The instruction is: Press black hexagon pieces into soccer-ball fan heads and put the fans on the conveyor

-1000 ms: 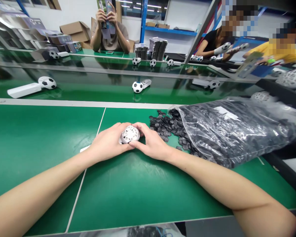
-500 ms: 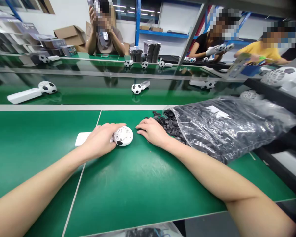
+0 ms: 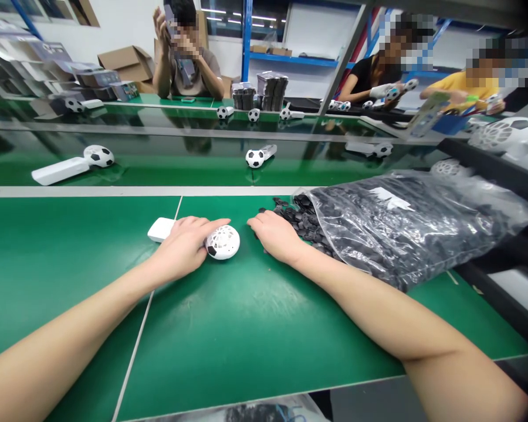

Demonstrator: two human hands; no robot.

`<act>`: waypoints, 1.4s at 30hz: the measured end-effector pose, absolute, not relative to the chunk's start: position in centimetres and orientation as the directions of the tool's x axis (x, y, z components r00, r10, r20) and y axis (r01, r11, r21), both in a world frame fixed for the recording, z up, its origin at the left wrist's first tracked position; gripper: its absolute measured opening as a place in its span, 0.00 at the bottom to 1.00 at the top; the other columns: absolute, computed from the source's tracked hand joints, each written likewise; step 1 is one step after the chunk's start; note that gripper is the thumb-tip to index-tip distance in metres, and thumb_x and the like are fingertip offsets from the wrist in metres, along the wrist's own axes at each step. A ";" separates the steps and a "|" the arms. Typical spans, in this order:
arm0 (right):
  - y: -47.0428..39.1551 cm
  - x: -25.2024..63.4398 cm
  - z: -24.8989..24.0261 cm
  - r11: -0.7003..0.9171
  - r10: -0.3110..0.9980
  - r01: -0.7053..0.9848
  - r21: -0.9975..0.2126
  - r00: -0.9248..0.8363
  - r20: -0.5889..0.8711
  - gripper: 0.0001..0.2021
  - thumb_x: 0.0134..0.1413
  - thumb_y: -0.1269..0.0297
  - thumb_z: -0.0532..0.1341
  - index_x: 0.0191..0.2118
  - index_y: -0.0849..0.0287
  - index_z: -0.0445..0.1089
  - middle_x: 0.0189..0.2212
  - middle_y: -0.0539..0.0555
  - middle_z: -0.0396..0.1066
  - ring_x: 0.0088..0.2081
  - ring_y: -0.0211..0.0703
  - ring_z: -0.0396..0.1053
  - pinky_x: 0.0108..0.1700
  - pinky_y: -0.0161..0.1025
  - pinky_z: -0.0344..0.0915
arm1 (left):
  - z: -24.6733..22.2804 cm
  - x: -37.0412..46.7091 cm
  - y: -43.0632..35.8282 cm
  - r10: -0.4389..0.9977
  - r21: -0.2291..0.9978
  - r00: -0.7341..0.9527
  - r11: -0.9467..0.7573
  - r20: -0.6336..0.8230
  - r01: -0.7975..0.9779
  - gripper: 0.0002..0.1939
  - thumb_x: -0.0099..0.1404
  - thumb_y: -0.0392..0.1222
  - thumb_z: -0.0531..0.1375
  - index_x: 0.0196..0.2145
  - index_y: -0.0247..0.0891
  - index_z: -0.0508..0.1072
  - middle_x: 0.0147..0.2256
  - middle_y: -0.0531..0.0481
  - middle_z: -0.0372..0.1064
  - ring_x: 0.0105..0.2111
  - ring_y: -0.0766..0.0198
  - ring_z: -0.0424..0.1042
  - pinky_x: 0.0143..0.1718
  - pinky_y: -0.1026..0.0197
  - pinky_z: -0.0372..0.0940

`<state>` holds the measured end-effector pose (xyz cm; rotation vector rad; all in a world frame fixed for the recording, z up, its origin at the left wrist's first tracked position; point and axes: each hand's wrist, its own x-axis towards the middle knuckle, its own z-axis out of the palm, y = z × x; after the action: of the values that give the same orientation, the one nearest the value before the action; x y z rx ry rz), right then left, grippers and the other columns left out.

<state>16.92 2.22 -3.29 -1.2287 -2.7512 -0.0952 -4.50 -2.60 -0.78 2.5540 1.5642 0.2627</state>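
My left hand [image 3: 182, 249] is wrapped round a white handheld device with a football-patterned round head [image 3: 223, 242]. The white handle pokes out on the far side of the hand, and the head's openwork face is turned up, with a black patch at its lower left. Just right of the head, my right hand [image 3: 275, 236] has its fingers drawn together at the near-left edge of a pile of small black pieces [image 3: 305, 220]. Whatever lies between those fingertips is too small to make out. The pieces spill from a clear plastic bag [image 3: 405, 228].
Beyond the white strip [image 3: 114, 191], a belt [image 3: 180, 161] carries several football-headed devices. Black racks [image 3: 497, 299] holding white parts stand on the right. Several people sit across the line, near stacked boxes [image 3: 127, 64] and grey stacks [image 3: 271, 91].
The devices on the near belt have moved right, and those on the far belt slightly left. The held device has turned slightly and shifted right. My right hand's fingers have drawn together.
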 end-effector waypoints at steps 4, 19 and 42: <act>2.3 17.3 -3.3 0.653 0.756 0.735 -0.183 -0.618 0.216 0.13 0.49 0.78 0.55 0.43 0.64 0.65 0.33 0.57 0.67 0.37 0.45 0.62 0.39 0.41 0.60 | -1.1 -4.7 -2.3 0.884 0.246 0.457 -0.466 0.097 0.850 0.31 0.53 0.29 0.48 0.56 0.45 0.57 0.43 0.48 0.67 0.45 0.55 0.61 0.50 0.49 0.52; -1.2 15.5 -1.6 0.562 0.745 0.309 -0.767 -0.593 0.307 0.00 0.48 0.69 0.62 0.29 0.58 0.70 0.34 0.50 0.63 0.40 0.36 0.63 0.48 0.39 0.59 | -1.0 -4.6 -2.6 0.885 0.321 0.459 -0.458 0.077 0.829 0.38 0.51 0.57 0.59 0.56 0.40 0.56 0.50 0.43 0.62 0.52 0.49 0.56 0.55 0.41 0.42; 1.9 17.9 -1.0 0.527 0.845 0.691 -0.494 -0.488 0.219 0.05 0.50 0.65 0.59 0.34 0.58 0.70 0.35 0.54 0.66 0.36 0.41 0.66 0.41 0.40 0.62 | -1.6 -3.6 -3.3 0.902 0.358 0.399 -0.431 0.164 0.828 0.38 0.50 0.61 0.59 0.53 0.38 0.59 0.50 0.42 0.61 0.55 0.45 0.49 0.55 0.42 0.43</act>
<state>17.91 1.92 -1.04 -1.2551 -2.3338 0.4774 -3.60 -3.34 -1.59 2.4366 1.5331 0.4948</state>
